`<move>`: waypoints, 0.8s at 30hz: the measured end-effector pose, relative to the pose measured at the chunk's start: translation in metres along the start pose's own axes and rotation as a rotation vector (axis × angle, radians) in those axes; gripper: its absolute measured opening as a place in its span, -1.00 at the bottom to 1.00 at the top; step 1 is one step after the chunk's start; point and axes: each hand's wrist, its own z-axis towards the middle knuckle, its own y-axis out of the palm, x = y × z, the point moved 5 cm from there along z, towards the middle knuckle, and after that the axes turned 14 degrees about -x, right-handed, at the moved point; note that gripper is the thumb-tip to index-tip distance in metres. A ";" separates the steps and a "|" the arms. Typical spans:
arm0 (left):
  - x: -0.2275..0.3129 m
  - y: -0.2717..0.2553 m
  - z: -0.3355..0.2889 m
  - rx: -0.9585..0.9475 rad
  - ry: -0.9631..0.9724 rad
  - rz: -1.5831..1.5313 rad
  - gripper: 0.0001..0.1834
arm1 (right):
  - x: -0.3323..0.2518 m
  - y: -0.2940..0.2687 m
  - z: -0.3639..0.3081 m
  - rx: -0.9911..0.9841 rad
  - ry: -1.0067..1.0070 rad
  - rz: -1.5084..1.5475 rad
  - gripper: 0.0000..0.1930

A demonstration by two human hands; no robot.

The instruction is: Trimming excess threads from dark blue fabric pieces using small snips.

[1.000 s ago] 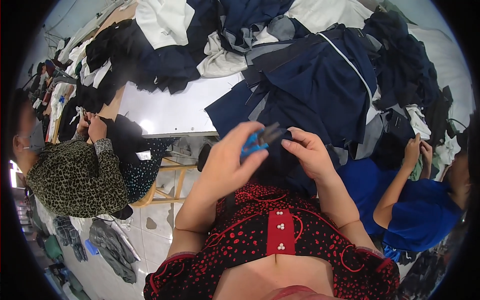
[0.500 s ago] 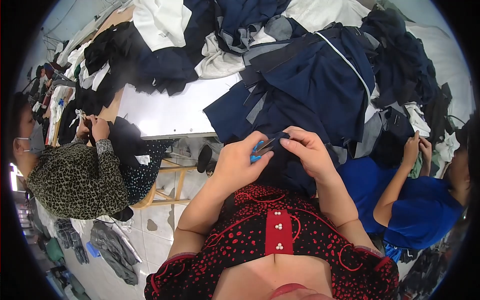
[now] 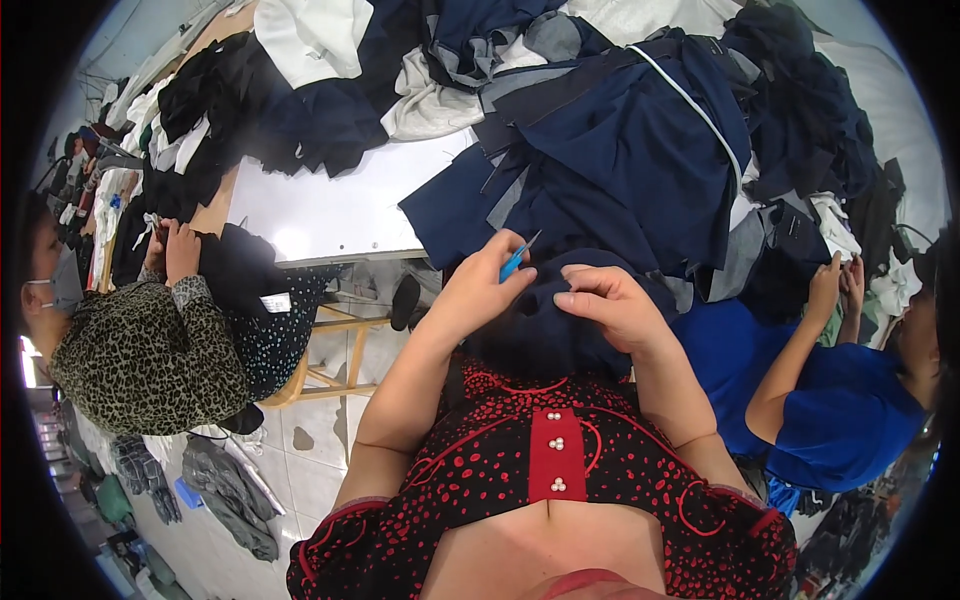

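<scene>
My left hand (image 3: 485, 275) is closed around thread snips (image 3: 512, 264) with blue handles. Their pointed metal tip sticks up and away from me, apart from the cloth in my lap. Opposite it, my right hand (image 3: 622, 308) pinches a dark navy garment (image 3: 540, 325) between thumb and fingers; the exact edge it grips is partly hidden. This garment drapes over my lap, between my forearms and below the table's edge.
A heap of navy pieces (image 3: 630, 160) with grey lining lies ahead, crossed by a white cord (image 3: 690, 105). The white tabletop (image 3: 320, 205) shows at left. One masked co-worker (image 3: 150, 345) sits left, another in blue (image 3: 850, 430) right; both handle cloth. A wooden stool (image 3: 350, 355) stands left.
The snips have moved away from the right hand's fingers, and their tip has turned upward. My hands are farther apart, and the navy garment has shifted and bunched in my lap.
</scene>
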 end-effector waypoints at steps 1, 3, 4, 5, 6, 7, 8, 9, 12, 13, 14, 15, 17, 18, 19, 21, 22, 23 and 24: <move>0.000 -0.001 -0.003 0.107 0.024 -0.036 -0.78 | 0.001 -0.003 -0.001 0.072 -0.036 0.022 -0.78; 0.004 -0.011 -0.009 0.223 0.038 -0.013 -0.62 | -0.003 -0.003 0.001 0.134 -0.106 -0.062 -0.80; 0.013 -0.015 -0.014 0.259 0.083 -0.028 -0.61 | -0.007 -0.005 0.000 0.195 -0.175 -0.146 -0.82; 0.025 -0.019 -0.021 0.296 0.129 -0.043 -0.60 | -0.010 -0.006 -0.001 0.195 -0.172 -0.179 -0.86; 0.040 -0.020 -0.027 0.247 0.093 -0.022 -0.58 | -0.009 -0.009 -0.001 0.199 -0.175 -0.180 -0.86; 0.056 -0.019 -0.034 0.191 0.126 0.033 -0.59 | -0.009 -0.009 -0.002 0.213 -0.193 -0.227 -0.86; 0.065 -0.015 -0.039 0.135 0.159 0.088 -0.59 | -0.009 -0.010 -0.003 0.226 -0.210 -0.273 -0.87; 0.067 -0.009 -0.042 0.104 0.215 0.081 -0.57 | -0.010 -0.008 -0.003 0.223 -0.210 -0.272 -0.87; 0.072 0.000 -0.045 0.107 0.174 0.132 -0.57 | -0.016 -0.003 -0.004 0.225 -0.242 -0.393 -0.90; 0.072 0.001 -0.045 0.113 0.150 0.185 -0.58 | -0.016 -0.001 -0.004 0.228 -0.274 -0.405 -0.91; 0.071 0.002 -0.045 0.113 0.149 0.184 -0.58 | -0.017 0.000 -0.004 0.231 -0.305 -0.416 -0.91; 0.070 0.001 -0.044 0.121 0.160 0.195 -0.60 | -0.017 -0.001 -0.005 0.233 -0.304 -0.417 -0.91; 0.070 0.002 -0.042 0.127 0.172 0.205 -0.61 | -0.015 -0.003 -0.007 0.252 -0.264 -0.484 -0.91; 0.070 0.002 -0.043 0.135 0.166 0.219 -0.61 | -0.014 -0.002 -0.006 0.251 -0.264 -0.483 -0.91; 0.070 0.002 -0.043 0.142 0.159 0.232 -0.62 | -0.014 -0.002 -0.006 0.266 -0.272 -0.495 -0.91; 0.072 0.002 -0.043 0.146 0.157 0.254 -0.62 | -0.015 -0.002 -0.006 0.280 -0.280 -0.506 -0.92; 0.072 0.002 -0.043 0.149 0.157 0.275 -0.62 | -0.016 -0.002 -0.007 0.291 -0.266 -0.549 -0.92; 0.073 0.001 -0.043 0.149 0.157 0.276 -0.62 | -0.017 -0.002 -0.007 0.301 -0.253 -0.592 -0.92; 0.073 0.001 -0.043 0.149 0.156 0.286 -0.63 | -0.019 -0.001 -0.007 0.301 -0.252 -0.591 -0.92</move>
